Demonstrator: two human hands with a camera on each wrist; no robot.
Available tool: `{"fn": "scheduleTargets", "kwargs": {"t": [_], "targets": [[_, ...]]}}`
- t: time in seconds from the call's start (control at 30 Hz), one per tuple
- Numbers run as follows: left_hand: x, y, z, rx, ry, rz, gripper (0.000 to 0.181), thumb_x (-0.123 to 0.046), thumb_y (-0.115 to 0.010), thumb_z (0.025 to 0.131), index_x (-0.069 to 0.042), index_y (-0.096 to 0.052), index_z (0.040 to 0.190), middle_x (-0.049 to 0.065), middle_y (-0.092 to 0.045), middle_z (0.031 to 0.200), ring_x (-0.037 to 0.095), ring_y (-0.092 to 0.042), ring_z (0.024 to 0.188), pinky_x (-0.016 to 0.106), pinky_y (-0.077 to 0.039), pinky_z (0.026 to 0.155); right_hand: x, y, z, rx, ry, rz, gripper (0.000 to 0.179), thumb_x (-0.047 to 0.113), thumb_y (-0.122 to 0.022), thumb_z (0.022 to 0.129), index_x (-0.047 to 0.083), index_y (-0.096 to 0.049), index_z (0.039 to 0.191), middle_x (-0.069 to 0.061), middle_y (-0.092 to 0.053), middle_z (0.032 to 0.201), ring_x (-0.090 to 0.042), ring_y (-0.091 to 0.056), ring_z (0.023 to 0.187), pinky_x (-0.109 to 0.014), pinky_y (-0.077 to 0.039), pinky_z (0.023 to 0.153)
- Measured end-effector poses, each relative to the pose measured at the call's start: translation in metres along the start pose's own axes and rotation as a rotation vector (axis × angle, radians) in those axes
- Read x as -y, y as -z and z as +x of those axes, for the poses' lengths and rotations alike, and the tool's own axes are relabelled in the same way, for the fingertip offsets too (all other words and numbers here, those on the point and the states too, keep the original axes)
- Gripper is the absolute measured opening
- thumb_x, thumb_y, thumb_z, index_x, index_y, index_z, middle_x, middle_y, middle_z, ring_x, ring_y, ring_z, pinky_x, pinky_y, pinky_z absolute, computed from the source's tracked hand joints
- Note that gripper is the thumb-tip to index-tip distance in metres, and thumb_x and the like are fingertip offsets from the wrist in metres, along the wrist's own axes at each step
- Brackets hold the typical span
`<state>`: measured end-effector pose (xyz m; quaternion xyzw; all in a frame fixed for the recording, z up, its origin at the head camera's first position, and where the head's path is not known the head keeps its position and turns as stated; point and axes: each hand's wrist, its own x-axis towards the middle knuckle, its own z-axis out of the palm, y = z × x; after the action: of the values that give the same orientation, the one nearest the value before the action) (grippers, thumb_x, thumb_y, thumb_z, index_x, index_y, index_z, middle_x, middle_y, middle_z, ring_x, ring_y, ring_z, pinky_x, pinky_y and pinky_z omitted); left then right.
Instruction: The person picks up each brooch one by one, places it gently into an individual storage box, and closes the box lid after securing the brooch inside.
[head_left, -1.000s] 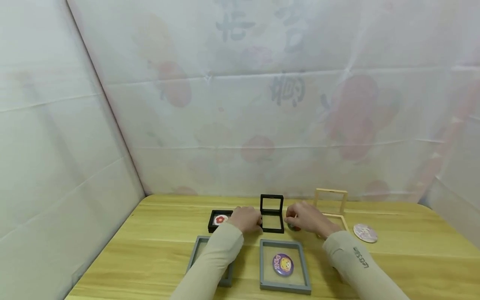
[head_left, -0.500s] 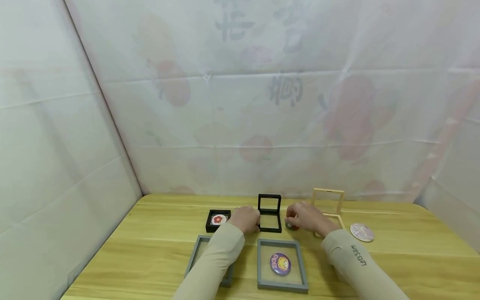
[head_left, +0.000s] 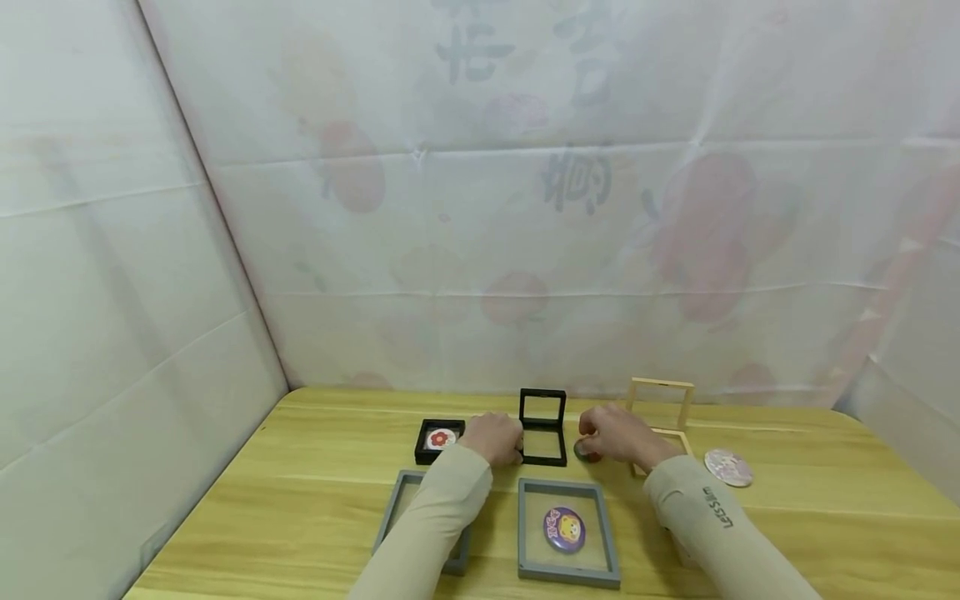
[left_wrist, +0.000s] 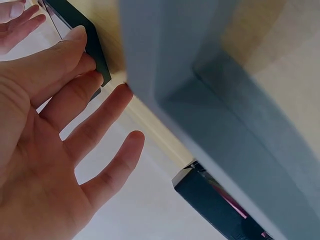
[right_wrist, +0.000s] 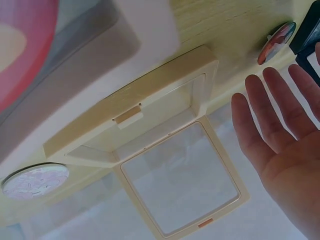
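In the head view my left hand (head_left: 492, 438) is at the left edge of a small black display frame (head_left: 543, 461), whose lid stands upright. The left wrist view shows thumb and index finger pinching the edge of that black frame (left_wrist: 98, 47), the other fingers spread. My right hand (head_left: 615, 435) hovers by a small round badge (head_left: 582, 451) to the right of the frame. Seen from the right wrist, the hand (right_wrist: 285, 135) has its fingers extended, apart from the reddish-green badge (right_wrist: 276, 43) on the table.
A cream frame (right_wrist: 180, 170) stands unfolded behind my right wrist, a pale round badge (head_left: 728, 467) beyond it. Nearer lie a grey frame (head_left: 567, 574) with a purple bear badge (head_left: 564, 529) and another grey frame (head_left: 455, 564). At left is a black frame (head_left: 427, 457) with a flower badge (head_left: 440, 439).
My right hand has shifted slightly to the right, and more of the small round badge shows beside its fingertips. The left hand has stayed at the black frame.
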<state>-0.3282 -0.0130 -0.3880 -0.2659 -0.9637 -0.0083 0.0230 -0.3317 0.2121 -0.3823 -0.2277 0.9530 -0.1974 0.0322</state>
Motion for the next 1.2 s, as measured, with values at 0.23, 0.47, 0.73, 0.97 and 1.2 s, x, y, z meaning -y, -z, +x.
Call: {"fn": "scheduleTargets", "kwargs": {"t": [0.23, 0.47, 0.73, 0.97, 1.2], "targets": [[-0.002, 0.002, -0.001, 0.017, 0.019, 0.004, 0.013, -0.026, -0.083, 0.087, -0.019, -0.081, 0.098, -0.008, -0.075, 0.093, 0.014, -0.07, 0.083, 0.033, -0.059, 0.069, -0.001, 0.001, 0.001, 0.031, -0.004, -0.055, 0.014, 0.006, -0.079, 0.085, 0.0, -0.071, 0.094, -0.007, -0.067, 0.091, -0.022, -0.061, 0.082, -0.045, -0.054, 0.076], [-0.002, 0.002, 0.002, 0.02, 0.03, 0.011, 0.012, -0.026, -0.082, 0.088, -0.02, -0.08, 0.097, -0.008, -0.074, 0.091, 0.014, -0.07, 0.082, 0.035, -0.059, 0.069, 0.0, 0.001, 0.0, 0.065, -0.005, -0.099, 0.022, 0.003, -0.081, 0.08, 0.0, -0.07, 0.1, -0.005, -0.067, 0.09, -0.021, -0.061, 0.082, -0.043, -0.054, 0.077], [-0.001, 0.0, 0.004, 0.026, 0.036, 0.032, 0.012, -0.027, -0.082, 0.088, -0.02, -0.08, 0.097, -0.008, -0.074, 0.091, 0.013, -0.069, 0.081, 0.035, -0.059, 0.068, 0.001, -0.006, 0.005, 0.063, 0.026, -0.207, 0.022, -0.005, -0.076, 0.079, 0.005, -0.075, 0.098, -0.007, -0.071, 0.096, -0.03, -0.065, 0.09, -0.05, -0.055, 0.083], [-0.004, 0.001, 0.002, 0.018, 0.023, 0.035, 0.009, -0.026, -0.082, 0.088, -0.02, -0.081, 0.096, -0.009, -0.074, 0.089, 0.013, -0.069, 0.079, 0.034, -0.059, 0.068, 0.005, -0.01, 0.005, 0.003, 0.092, -0.29, 0.018, -0.01, -0.075, 0.078, 0.004, -0.077, 0.09, -0.01, -0.073, 0.09, -0.034, -0.068, 0.088, -0.048, -0.057, 0.079], [-0.006, 0.003, 0.0, 0.03, 0.027, 0.034, 0.006, -0.024, -0.08, 0.09, -0.02, -0.081, 0.095, -0.009, -0.074, 0.087, 0.012, -0.069, 0.076, 0.033, -0.059, 0.066, 0.011, -0.01, 0.005, -0.001, 0.064, -0.27, 0.019, -0.011, -0.078, 0.077, 0.001, -0.076, 0.091, -0.011, -0.072, 0.089, -0.033, -0.067, 0.087, -0.047, -0.057, 0.079]]}}
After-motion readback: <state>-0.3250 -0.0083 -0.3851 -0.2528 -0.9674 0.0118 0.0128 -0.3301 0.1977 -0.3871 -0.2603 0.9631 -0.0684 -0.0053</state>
